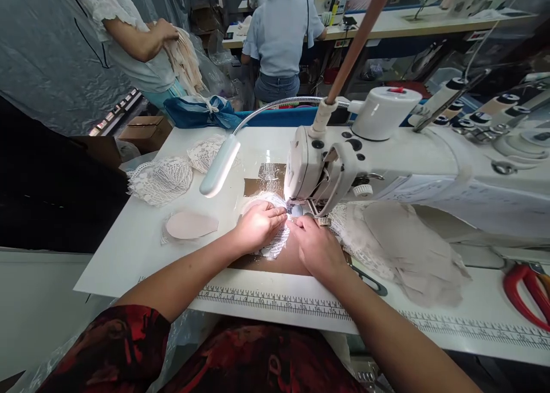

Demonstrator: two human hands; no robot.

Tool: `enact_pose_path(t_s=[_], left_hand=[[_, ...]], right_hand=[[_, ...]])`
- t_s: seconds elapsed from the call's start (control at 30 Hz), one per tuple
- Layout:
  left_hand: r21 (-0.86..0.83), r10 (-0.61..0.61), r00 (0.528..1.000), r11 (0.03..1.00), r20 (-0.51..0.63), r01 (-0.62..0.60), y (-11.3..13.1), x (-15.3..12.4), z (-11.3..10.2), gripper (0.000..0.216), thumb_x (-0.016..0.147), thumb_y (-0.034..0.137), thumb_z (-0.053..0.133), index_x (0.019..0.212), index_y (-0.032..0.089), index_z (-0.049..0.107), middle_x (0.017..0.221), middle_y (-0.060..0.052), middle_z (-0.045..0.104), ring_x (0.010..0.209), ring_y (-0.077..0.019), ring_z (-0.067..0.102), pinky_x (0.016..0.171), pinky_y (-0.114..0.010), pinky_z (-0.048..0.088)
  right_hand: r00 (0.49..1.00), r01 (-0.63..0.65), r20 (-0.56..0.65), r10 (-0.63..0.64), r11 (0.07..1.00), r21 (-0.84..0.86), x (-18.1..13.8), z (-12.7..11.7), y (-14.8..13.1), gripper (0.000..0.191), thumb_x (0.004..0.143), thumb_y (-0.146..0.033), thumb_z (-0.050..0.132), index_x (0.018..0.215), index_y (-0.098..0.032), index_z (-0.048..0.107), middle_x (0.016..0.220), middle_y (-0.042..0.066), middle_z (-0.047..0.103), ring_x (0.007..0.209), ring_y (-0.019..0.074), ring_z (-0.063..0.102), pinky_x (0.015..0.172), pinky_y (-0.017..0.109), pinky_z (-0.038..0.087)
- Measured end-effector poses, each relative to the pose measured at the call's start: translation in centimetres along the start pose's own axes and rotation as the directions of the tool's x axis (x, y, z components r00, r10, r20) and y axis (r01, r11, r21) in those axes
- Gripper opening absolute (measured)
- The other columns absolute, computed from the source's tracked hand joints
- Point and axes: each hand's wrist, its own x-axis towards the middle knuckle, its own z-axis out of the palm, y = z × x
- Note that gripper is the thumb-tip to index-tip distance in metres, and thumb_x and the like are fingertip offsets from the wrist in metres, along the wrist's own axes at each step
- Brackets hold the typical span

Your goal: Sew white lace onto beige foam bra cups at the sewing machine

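Under the needle of a white sewing machine (pixel 301 158) lies a white lace cup piece (pixel 275 247). My left hand (pixel 261 224) rests on the lace just left of the presser foot, its fingers together and pressing the fabric down. On the other side, my right hand (pixel 318 247) has its thumb and index finger at the lace edge, close to the needle. What its remaining fingers hold, if anything, is hidden. A brown plate (pixel 275 265) lies beneath the lace and both hands.
Lace cups (pixel 161 181) and a beige cup piece (pixel 191 226) lie at left. A lamp (pixel 221 166) overhangs the table. Beige fabric (pixel 412 244), snips (pixel 369 281) and red-handled scissors (pixel 526 295) are at right. Two people are beyond, one seated (pixel 281 38), one standing (pixel 133 43).
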Motion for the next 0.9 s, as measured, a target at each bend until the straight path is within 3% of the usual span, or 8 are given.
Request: enact_pose_path(t_s=[0.27, 0.4, 0.53, 0.67, 0.7, 0.77, 0.83, 0.9], left_hand=[[-0.096, 0.05, 0.999, 0.994, 0.016, -0.048, -0.7, 0.8, -0.6, 0.028, 0.096, 0.024, 0.044, 0.109, 0.012, 0.066, 0.114, -0.017, 0.068, 0.102, -0.0246, 0.062, 0.088, -0.044, 0.051], [-0.194, 0.054, 0.985, 0.981, 0.166, -0.021, 0.9, -0.1, -2.9, 0.023, 0.088, 0.011, 0.047, 0.098, 0.012, 0.067, 0.112, -0.015, 0.066, 0.108, -0.0237, 0.059, 0.094, -0.039, 0.048], [-0.415, 0.168, 0.883, 0.909, 0.439, 0.033, 3.1, -1.6, -6.4, 0.022, 0.077, 0.002, 0.052, 0.082, 0.017, 0.067, 0.09, -0.007, 0.068, 0.092, -0.019, 0.063, 0.089, -0.031, 0.049], [-0.658, 0.331, 0.733, 0.724, 0.595, 0.207, 4.4, -1.8, -9.2, 0.02, 0.082, 0.011, 0.056, 0.097, 0.018, 0.068, 0.092, -0.006, 0.071, 0.08, -0.0152, 0.065, 0.069, -0.022, 0.051], [-0.679, 0.328, 0.738, 0.696, 0.59, 0.233, 4.4, -1.5, -9.4, 0.02, 0.085, 0.014, 0.056, 0.1, 0.018, 0.067, 0.094, -0.007, 0.071, 0.079, -0.0147, 0.065, 0.068, -0.021, 0.051], [-0.638, 0.209, 0.829, 0.74, 0.518, 0.212, 4.1, -0.7, -8.7, 0.018, 0.088, 0.017, 0.053, 0.101, 0.016, 0.067, 0.094, -0.007, 0.071, 0.082, -0.015, 0.065, 0.072, -0.023, 0.051], [-0.472, 0.026, 0.94, 0.869, 0.341, 0.147, 3.1, 0.1, -6.8, 0.02, 0.091, 0.019, 0.049, 0.1, 0.015, 0.067, 0.095, -0.009, 0.07, 0.087, -0.0168, 0.064, 0.079, -0.027, 0.052], [-0.293, -0.018, 0.987, 0.954, 0.159, 0.064, 1.7, 0.5, -4.3, 0.027, 0.094, 0.023, 0.045, 0.107, 0.013, 0.066, 0.106, -0.013, 0.069, 0.095, -0.0202, 0.063, 0.085, -0.034, 0.052]], right_hand=[[1.0, -0.014, -0.025, 0.014, 1.0, 0.015, 0.4, 0.2, -0.1, 0.045, 0.085, -0.008, 0.039, 0.121, -0.021, 0.063, 0.097, 0.01, 0.063, 0.075, 0.0197, 0.053, 0.059, 0.031, 0.032], [1.0, -0.025, -0.011, 0.027, 0.993, 0.118, 0.3, -0.4, 0.4, 0.047, 0.085, -0.009, 0.037, 0.121, -0.024, 0.063, 0.103, 0.006, 0.064, 0.07, 0.0173, 0.053, 0.058, 0.03, 0.032], [0.998, -0.056, 0.045, 0.046, 0.965, 0.256, 0.5, -1.2, 0.9, 0.048, 0.085, -0.009, 0.035, 0.119, -0.024, 0.064, 0.11, 0.004, 0.065, 0.071, 0.0156, 0.056, 0.058, 0.027, 0.035], [0.997, -0.071, 0.039, 0.062, 0.951, 0.302, 0.6, -1.4, 1.0, 0.046, 0.085, -0.009, 0.035, 0.115, -0.024, 0.067, 0.109, 0.003, 0.067, 0.077, 0.0165, 0.058, 0.062, 0.027, 0.037], [0.998, -0.067, 0.031, 0.06, 0.953, 0.297, 0.6, -1.3, 1.1, 0.046, 0.085, -0.009, 0.035, 0.115, -0.024, 0.067, 0.109, 0.003, 0.067, 0.077, 0.0165, 0.058, 0.062, 0.027, 0.037], [0.999, -0.048, 0.017, 0.046, 0.964, 0.26, 0.5, -0.9, 1.1, 0.046, 0.086, -0.01, 0.036, 0.117, -0.025, 0.066, 0.108, 0.003, 0.066, 0.077, 0.0168, 0.057, 0.062, 0.027, 0.036], [1.0, -0.023, 0.005, 0.023, 0.982, 0.186, 0.4, -0.5, 1.0, 0.044, 0.088, -0.012, 0.036, 0.118, -0.025, 0.066, 0.106, 0.004, 0.065, 0.075, 0.0174, 0.055, 0.061, 0.028, 0.034], [1.0, 0.004, -0.001, -0.003, 0.994, 0.11, 0.3, -0.2, 0.9, 0.042, 0.089, -0.013, 0.037, 0.118, -0.024, 0.066, 0.103, 0.006, 0.064, 0.073, 0.0177, 0.053, 0.06, 0.029, 0.031]])
